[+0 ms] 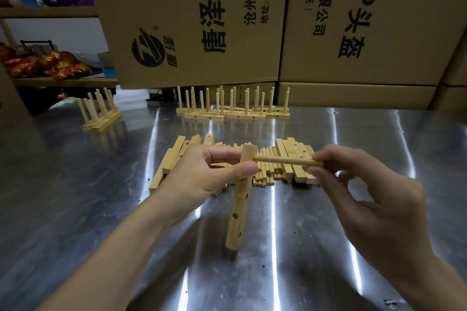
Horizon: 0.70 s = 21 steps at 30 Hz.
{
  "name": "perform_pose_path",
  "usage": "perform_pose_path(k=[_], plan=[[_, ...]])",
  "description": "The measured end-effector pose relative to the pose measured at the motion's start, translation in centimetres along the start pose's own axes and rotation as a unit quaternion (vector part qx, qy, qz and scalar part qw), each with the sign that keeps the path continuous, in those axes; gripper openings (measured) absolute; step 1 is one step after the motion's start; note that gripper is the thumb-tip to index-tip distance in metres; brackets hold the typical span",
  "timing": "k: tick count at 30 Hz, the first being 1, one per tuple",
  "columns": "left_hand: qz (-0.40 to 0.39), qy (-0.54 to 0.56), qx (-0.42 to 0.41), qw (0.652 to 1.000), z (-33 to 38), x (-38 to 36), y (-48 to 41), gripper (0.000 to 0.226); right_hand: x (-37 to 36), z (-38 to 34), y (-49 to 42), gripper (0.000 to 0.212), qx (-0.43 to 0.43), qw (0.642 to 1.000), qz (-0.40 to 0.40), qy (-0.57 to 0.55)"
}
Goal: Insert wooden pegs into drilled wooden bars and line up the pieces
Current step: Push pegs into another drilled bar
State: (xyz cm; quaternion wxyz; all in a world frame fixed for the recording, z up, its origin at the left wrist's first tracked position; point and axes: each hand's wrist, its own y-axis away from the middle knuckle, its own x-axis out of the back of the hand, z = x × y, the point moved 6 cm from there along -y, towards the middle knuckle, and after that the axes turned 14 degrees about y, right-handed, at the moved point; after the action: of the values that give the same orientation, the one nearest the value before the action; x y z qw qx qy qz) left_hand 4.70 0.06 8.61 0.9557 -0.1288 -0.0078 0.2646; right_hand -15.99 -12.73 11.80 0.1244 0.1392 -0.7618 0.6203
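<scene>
Hands meet over the shiny metal table (75, 197). The left hand (202, 171) grips a pale, square-sided wooden bar with drilled holes (240, 204) near its top end, thumb in front and fingers behind. It holds the bar steeply tilted so the holed face turns to the right. Whether the lower end rests on the table I cannot tell. The right hand (366, 184) pinches a short round wooden peg (283, 160) by its far end and holds it level, tip at the bar's uppermost hole. I'd judge it is lined up to be pushed straight in. The holes lower down show empty.

Just behind lies a heap of loose pegs (267, 171) flanked by spare drilled bars (174, 159), kept within easy reach. Farther back, finished bars with upright pegs (232, 111) stand in a row, with a smaller finished group (101, 113) off to the left.

Brown cardboard cartons (177, 20) behind carry black print turned sideways: a round logo, "唐圣", "沧州唐圣", "地址:河北", "有限公司", "(西区)", "头盔".
</scene>
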Motion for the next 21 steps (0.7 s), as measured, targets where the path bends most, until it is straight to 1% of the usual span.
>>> perform_pose_path(k=[4,6,8,9,10,11,12,13,14,15,16,18,19,21], plan=[[0.005,0.001,-0.007,1.000,0.2,0.4,0.0,0.034,-0.7,0.8,0.2,0.009,-0.065,0.997,-0.035,-0.021],[-0.001,-0.015,-0.012,1.000,0.2,0.4,0.1,0.031,-1.0,0.9,0.4,0.006,-0.076,0.995,-0.060,-0.009],[-0.005,-0.023,-0.012,1.000,0.2,0.3,0.0,0.027,-1.3,0.7,0.4,0.009,-0.064,0.994,-0.084,0.017],[-0.005,-0.025,-0.013,1.000,0.2,0.3,0.0,0.027,-1.5,0.7,0.5,0.013,-0.061,0.993,-0.101,0.021],[-0.004,-0.030,-0.014,0.999,0.2,0.3,0.0,0.027,-2.0,1.1,0.7,0.020,-0.076,0.989,-0.126,0.008],[-0.005,-0.036,-0.017,0.999,0.2,0.3,-0.1,0.027,-2.6,1.6,1.1,0.030,-0.113,0.980,-0.158,-0.031],[-0.009,-0.041,-0.021,0.999,0.2,0.2,0.0,0.026,-3.3,2.2,1.4,0.041,-0.175,0.960,-0.195,-0.101],[-0.013,-0.043,-0.026,0.999,0.2,0.1,0.0,0.026,-4.1,2.8,1.9,0.049,-0.250,0.922,-0.236,-0.178],[-0.015,-0.044,-0.032,0.998,0.3,0.0,0.0,0.026,-4.8,3.3,2.5,0.053,-0.308,0.886,-0.268,-0.222],[-0.011,-0.047,-0.041,0.998,0.4,0.0,0.0,0.026,-5.2,3.5,2.8,0.053,-0.324,0.871,-0.290,-0.230],[-0.003,-0.049,-0.050,0.998,0.5,0.0,-0.1,0.024,-5.4,3.5,2.9,0.050,-0.308,0.879,-0.300,-0.206],[0.012,-0.069,-0.066,0.995,0.7,-0.1,-0.1,0.023,-5.1,2.6,2.8,0.043,-0.214,0.928,-0.287,-0.099],[0.011,-0.091,-0.071,0.993,0.7,-0.4,-0.1,0.023,-4.9,1.9,2.8,0.039,-0.169,0.946,-0.274,-0.045],[-0.012,-0.132,-0.074,0.988,0.2,-1.5,0.1,0.020,-4.7,0.7,3.1,0.034,-0.121,0.959,-0.257,0.015]])
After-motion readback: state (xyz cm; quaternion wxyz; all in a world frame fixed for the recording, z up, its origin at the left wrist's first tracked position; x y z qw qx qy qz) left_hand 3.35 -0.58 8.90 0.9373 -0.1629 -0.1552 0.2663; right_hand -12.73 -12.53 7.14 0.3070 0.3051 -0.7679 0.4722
